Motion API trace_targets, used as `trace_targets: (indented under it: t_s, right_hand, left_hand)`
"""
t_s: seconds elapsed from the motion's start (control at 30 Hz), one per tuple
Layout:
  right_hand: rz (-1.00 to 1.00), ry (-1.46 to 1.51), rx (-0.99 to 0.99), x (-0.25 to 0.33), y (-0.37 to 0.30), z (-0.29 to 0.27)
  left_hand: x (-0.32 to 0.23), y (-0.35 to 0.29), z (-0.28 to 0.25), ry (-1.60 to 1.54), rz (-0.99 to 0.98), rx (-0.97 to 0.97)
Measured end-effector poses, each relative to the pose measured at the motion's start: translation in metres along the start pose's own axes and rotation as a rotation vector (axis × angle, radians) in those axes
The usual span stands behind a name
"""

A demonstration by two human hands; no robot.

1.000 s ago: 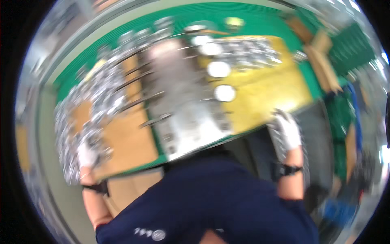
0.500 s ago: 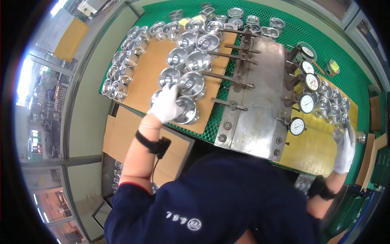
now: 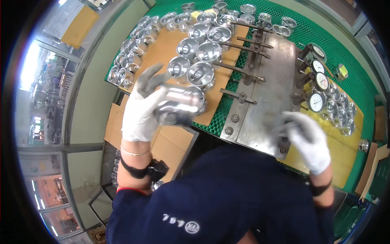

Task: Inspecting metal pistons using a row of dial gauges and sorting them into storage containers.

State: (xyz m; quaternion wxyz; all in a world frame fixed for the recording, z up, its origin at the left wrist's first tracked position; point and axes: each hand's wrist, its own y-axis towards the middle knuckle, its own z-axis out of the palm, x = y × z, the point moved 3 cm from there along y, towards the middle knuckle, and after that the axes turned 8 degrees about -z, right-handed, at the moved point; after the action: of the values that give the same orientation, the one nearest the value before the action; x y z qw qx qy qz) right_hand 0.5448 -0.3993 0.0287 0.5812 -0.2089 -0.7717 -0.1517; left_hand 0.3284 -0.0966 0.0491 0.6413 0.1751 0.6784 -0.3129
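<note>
My left hand [image 3: 142,107], in a white glove, is closed around a shiny metal piston [image 3: 182,101]. The piston is tilted on its side, raised over the front end of the cardboard, and slightly blurred. Behind it, upright pistons [image 3: 200,74] stand in two rows on the cardboard sheet [image 3: 157,57]. My right hand [image 3: 308,140], also gloved, hovers over the front right corner of the steel plate [image 3: 260,126]. Its fingers are smeared by motion, so their hold cannot be made out. Nearby is a row of dial gauges [image 3: 315,101] along the plate's right side.
Dark metal bars [image 3: 239,95] stick out from the plate's left side toward the cardboard. More pistons [image 3: 332,109] stand on a yellow board [image 3: 325,173] at the right. Others line the left and far edges of the green mat [image 3: 213,129].
My left hand has lifted a piston off the front of the cardboard and drawn it left and nearer. My right hand has left the right-hand pistons and swung left over the steel plate.
</note>
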Motion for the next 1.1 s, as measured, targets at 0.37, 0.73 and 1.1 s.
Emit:
trace_targets:
  t_s: [0.37, 0.73, 1.1]
  right_hand:
    - [-0.298, -0.011, -0.058, 0.001, 0.021, 0.055]
    - [-0.217, -0.663, -0.103, -0.027, 0.026, 0.042]
    - [0.468, 0.453, -0.096, -0.081, -0.03, 0.054]
  left_hand:
    - [0.018, 0.005, 0.105, 0.254, 0.046, 0.821]
    - [0.08, 0.006, 0.159, 0.949, 0.831, 0.572]
    - [0.097, 0.029, 0.183, 0.748, 0.703, 0.654]
